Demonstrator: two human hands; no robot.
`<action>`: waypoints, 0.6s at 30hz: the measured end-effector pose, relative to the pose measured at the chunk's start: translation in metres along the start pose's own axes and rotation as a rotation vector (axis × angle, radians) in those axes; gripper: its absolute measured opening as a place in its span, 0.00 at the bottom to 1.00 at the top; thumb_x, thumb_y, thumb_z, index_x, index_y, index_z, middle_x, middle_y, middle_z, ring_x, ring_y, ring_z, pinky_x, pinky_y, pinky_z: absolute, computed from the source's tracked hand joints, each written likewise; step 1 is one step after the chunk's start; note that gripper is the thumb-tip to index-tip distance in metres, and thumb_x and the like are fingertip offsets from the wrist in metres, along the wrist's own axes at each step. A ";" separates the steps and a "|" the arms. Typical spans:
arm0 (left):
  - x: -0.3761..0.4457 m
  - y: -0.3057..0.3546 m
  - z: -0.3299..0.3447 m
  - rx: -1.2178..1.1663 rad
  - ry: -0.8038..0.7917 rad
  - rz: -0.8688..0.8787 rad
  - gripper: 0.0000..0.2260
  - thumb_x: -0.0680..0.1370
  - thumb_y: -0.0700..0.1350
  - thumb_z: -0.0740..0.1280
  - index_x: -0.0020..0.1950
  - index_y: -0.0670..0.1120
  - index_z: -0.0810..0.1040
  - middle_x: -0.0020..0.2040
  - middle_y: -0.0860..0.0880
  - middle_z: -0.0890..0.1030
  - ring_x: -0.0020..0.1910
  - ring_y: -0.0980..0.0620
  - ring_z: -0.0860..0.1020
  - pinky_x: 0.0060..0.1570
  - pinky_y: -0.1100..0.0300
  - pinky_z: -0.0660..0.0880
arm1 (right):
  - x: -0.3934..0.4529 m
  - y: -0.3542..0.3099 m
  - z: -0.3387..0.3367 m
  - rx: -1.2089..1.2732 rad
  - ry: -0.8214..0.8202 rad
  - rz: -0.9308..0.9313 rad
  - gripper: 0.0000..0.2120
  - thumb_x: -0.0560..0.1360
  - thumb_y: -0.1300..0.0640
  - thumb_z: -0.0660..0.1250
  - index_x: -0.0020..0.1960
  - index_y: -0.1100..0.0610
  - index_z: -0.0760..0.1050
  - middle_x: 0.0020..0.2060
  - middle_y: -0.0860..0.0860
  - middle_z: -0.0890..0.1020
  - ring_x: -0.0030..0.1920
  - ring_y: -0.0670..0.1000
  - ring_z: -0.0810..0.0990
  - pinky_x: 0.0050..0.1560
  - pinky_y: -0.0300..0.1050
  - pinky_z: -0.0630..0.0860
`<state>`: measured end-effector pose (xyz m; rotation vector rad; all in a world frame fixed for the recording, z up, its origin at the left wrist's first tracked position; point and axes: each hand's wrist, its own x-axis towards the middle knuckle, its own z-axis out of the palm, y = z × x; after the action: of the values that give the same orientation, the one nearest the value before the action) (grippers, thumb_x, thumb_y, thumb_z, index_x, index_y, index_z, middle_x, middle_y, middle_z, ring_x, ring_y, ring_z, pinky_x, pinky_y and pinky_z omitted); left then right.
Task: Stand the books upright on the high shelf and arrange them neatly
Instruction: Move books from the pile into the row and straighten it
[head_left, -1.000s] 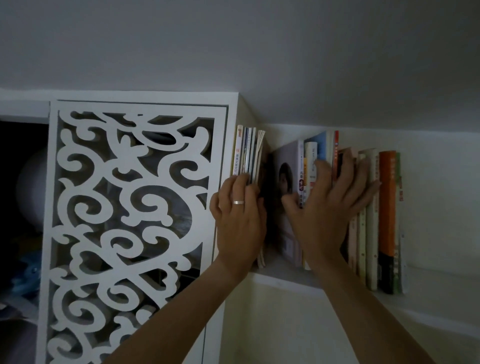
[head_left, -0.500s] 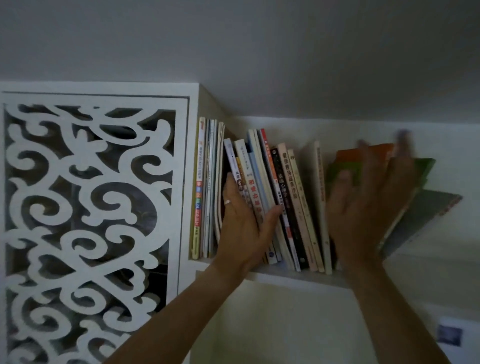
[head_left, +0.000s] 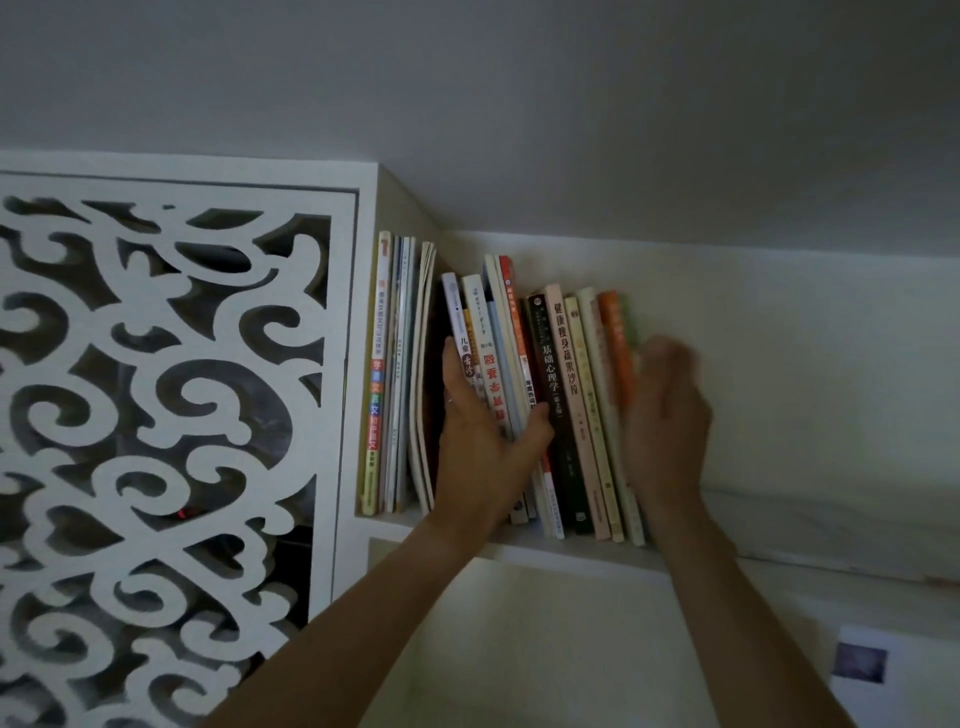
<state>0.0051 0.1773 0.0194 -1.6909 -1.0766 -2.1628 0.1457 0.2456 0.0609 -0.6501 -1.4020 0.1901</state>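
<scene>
A row of books stands on the high white shelf (head_left: 789, 525). Several thin books (head_left: 397, 374) stand upright against the cabinet side. To their right, across a dark gap, several more books (head_left: 563, 395) lean slightly left, ending in an orange book (head_left: 615, 338). My left hand (head_left: 483, 447) reaches into the gap, its fingers behind the leftmost leaning books and its thumb across their spines, gripping them. My right hand (head_left: 667, 415), blurred, presses flat against the right end of the row beside the orange book.
A white fretwork cabinet door (head_left: 182, 389) fills the left. The ceiling (head_left: 571, 130) slopes close above the book tops. The shelf runs on to the right of the books. A small picture (head_left: 860, 662) hangs on the wall below at the lower right.
The orange and green books that lay tipped to the right now stand against the row. My right hand moved left with them. My left hand stays in the gap.
</scene>
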 end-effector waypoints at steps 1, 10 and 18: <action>0.002 0.000 -0.002 0.005 0.007 -0.009 0.43 0.80 0.43 0.72 0.83 0.50 0.45 0.70 0.54 0.74 0.67 0.58 0.78 0.61 0.63 0.78 | -0.005 -0.002 0.007 -0.083 -0.048 -0.075 0.25 0.83 0.37 0.51 0.64 0.54 0.72 0.44 0.49 0.81 0.40 0.47 0.80 0.33 0.28 0.67; 0.008 -0.011 -0.009 0.124 0.023 -0.030 0.45 0.81 0.47 0.70 0.84 0.54 0.37 0.76 0.50 0.68 0.70 0.55 0.75 0.66 0.45 0.78 | -0.009 -0.001 0.019 -0.082 -0.055 -0.103 0.20 0.84 0.40 0.55 0.63 0.54 0.75 0.50 0.48 0.81 0.46 0.42 0.80 0.40 0.24 0.69; 0.003 -0.007 -0.005 0.536 0.063 0.132 0.38 0.84 0.60 0.58 0.85 0.44 0.43 0.83 0.39 0.48 0.78 0.43 0.64 0.71 0.43 0.73 | -0.030 0.004 0.008 -0.233 -0.108 -0.093 0.28 0.83 0.35 0.46 0.78 0.47 0.59 0.68 0.56 0.68 0.64 0.54 0.72 0.56 0.53 0.79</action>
<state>-0.0039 0.1797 0.0185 -1.3900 -1.3323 -1.6373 0.1334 0.2363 0.0335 -0.7730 -1.5694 -0.0129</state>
